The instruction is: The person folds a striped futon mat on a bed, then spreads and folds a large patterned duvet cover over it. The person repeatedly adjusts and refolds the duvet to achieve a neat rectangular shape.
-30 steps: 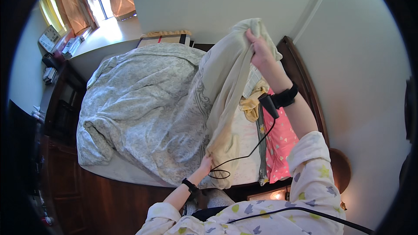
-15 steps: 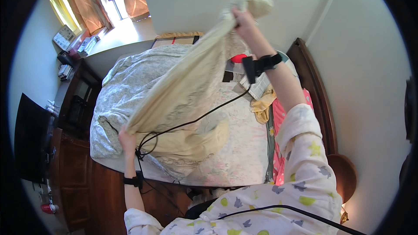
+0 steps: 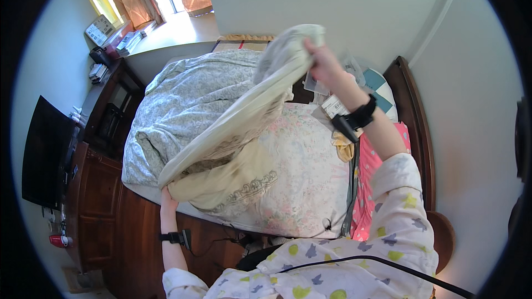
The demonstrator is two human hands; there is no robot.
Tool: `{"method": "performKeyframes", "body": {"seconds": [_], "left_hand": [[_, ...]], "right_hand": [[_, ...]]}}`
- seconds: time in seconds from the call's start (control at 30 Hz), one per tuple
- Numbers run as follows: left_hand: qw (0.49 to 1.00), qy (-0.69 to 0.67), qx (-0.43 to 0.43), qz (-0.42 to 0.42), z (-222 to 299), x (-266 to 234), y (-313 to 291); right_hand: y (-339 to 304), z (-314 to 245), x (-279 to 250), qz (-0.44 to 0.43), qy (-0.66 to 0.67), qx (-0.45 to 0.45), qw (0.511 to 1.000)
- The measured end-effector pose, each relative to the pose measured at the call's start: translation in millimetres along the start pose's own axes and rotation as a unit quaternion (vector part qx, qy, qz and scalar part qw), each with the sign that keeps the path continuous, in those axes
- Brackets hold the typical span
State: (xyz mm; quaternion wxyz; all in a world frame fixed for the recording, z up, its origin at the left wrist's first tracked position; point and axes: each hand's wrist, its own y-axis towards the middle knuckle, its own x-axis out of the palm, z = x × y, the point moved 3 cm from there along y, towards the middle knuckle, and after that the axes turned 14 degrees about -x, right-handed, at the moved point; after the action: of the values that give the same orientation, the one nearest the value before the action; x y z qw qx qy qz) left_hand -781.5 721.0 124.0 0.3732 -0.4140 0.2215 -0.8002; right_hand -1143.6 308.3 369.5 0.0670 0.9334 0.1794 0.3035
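A large cream cloth with a grey scroll pattern is stretched slantwise above the bed. My right hand grips its upper end, raised over the far right part of the bed. My left hand clutches the other end low, by the bed's near left edge. The middle of the cloth hangs in folds, and its lower part lies on the floral mattress cover. Behind the cloth a grey-white patterned quilt is heaped over the left side of the bed.
A pink dotted cloth runs along the bed's right side, before the wooden headboard. Yellow cloth and a clear plastic box lie near it. Left stand a wooden cabinet and a television. A black cable crosses my shirt.
My right hand has come down and slightly right with its end of the cloth. My left hand has dropped a little lower. The stretched cloth now hangs lower and is more bunched.
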Motion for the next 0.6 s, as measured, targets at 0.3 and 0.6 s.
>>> {"method": "performKeyframes", "body": {"seconds": [0.3, 0.6], "left_hand": [[0.613, 0.669, -0.106, -0.407, -81.8, 111.2, -152.8], [0.449, 0.703, -0.271, -0.481, -291.2, 122.9, -88.6]], "right_hand": [[34.7, -76.9, -180.5, 0.157, -0.032, -0.112, 0.981], [-56.6, 8.8, -45.4, -0.262, -0.265, 0.016, 0.928]]}}
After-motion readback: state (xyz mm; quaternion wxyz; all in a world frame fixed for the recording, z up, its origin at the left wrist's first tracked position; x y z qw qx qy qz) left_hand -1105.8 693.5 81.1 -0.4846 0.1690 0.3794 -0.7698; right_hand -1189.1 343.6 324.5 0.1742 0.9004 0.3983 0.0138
